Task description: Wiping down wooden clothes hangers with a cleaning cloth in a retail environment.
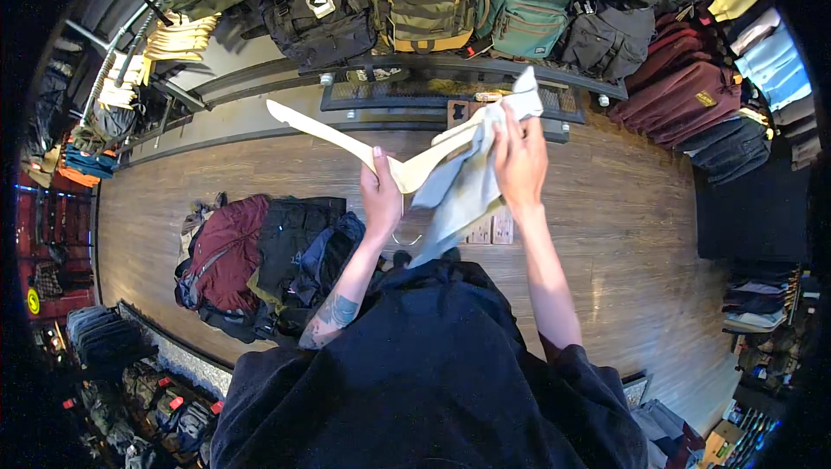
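Observation:
A pale wooden clothes hanger [333, 139] is held up in front of me, its metal hook pointing down toward my body. My left hand [381, 197] is closed round the middle of it, with the thumb along the wood. On the hanger's right arm lies a light grey cloth [464, 189], hanging down in loose folds. My right hand [522, 161] grips this cloth near the right end of the hanger, fingers bent over it. That end of the hanger is hidden by the cloth and the fingers.
A heap of dark and maroon jackets [229, 252] lies on the wooden floor to the left. Several backpacks [424, 6] stand on the shelf ahead. Maroon garments [684, 71] hang at the right, and spare wooden hangers [177, 36] hang from a rail at the left.

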Demonstrator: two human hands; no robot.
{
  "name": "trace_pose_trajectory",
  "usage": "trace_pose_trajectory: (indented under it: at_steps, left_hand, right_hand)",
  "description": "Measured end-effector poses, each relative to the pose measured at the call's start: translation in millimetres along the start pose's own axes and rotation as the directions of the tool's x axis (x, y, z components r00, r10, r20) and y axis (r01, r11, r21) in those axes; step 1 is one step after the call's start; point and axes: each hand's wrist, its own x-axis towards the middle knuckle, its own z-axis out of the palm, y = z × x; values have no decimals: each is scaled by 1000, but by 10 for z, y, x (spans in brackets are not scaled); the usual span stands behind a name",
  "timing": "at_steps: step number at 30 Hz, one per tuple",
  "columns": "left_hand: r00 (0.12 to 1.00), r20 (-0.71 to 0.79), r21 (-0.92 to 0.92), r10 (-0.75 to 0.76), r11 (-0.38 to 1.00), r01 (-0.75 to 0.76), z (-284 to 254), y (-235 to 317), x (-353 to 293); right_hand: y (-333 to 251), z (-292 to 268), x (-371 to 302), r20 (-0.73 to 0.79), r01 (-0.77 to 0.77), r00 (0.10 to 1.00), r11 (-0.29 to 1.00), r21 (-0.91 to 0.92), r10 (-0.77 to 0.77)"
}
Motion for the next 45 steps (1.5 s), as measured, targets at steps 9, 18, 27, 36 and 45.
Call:
trace_pose_trajectory:
  at_steps: [9, 18, 27, 36, 45]
  left_hand:
    - [995, 46, -73, -85, 993, 88, 93, -208, 70]
    - [962, 42, -169, -268, 947, 272, 48, 17, 25]
    - [993, 42, -46, -114, 992, 116, 75, -82, 46]
    - [999, -1, -84, -54, 995, 54, -49, -240, 117]
    - [1000, -17, 24, 4, 1000, -3, -79, -118, 32]
  right_hand:
    - [-616, 209, -419, 71, 283, 953, 948, 147, -295]
    - [-344, 170, -264, 41, 228, 971, 962, 151, -236]
    - [-88, 94, -105, 106, 63, 992, 998, -6, -62]
    - [-813, 156, -383, 206, 219, 938, 938, 270, -278]
    - [-51, 152, -70, 100, 9, 995, 998, 60, -15]
